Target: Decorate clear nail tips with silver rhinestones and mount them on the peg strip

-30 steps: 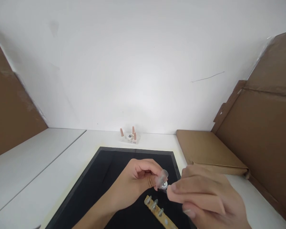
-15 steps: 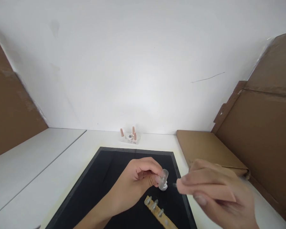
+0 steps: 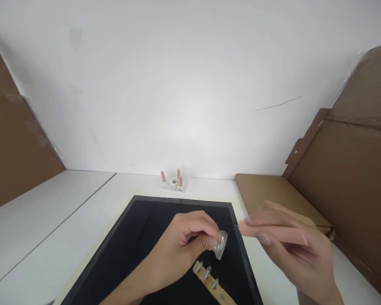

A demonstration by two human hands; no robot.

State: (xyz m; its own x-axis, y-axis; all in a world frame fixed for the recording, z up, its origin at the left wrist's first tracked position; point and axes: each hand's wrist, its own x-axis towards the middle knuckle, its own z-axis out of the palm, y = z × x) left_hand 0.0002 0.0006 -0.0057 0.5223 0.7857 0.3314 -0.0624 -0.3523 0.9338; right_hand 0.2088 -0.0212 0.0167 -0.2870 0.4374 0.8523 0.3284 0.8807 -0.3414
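Over the black mat point(image 3: 130, 237), the left hand point(image 3: 190, 241) pinches a clear oval piece point(image 3: 222, 245); the right hand point(image 3: 311, 254) grips a pink-handled applicator point(image 3: 281, 234) apart from it, seemingly delicate work. Contact calls for steady fingertips. Beyond the mat stand pink-capped bottles point(image 3: 180, 182).

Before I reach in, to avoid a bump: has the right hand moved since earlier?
Yes: the right hand has shifted right and up in view, against the black mat.

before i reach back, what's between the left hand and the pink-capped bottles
Just bare black mat, then a strip of bare white table, between the left hand and the bottles; the head view shows it.
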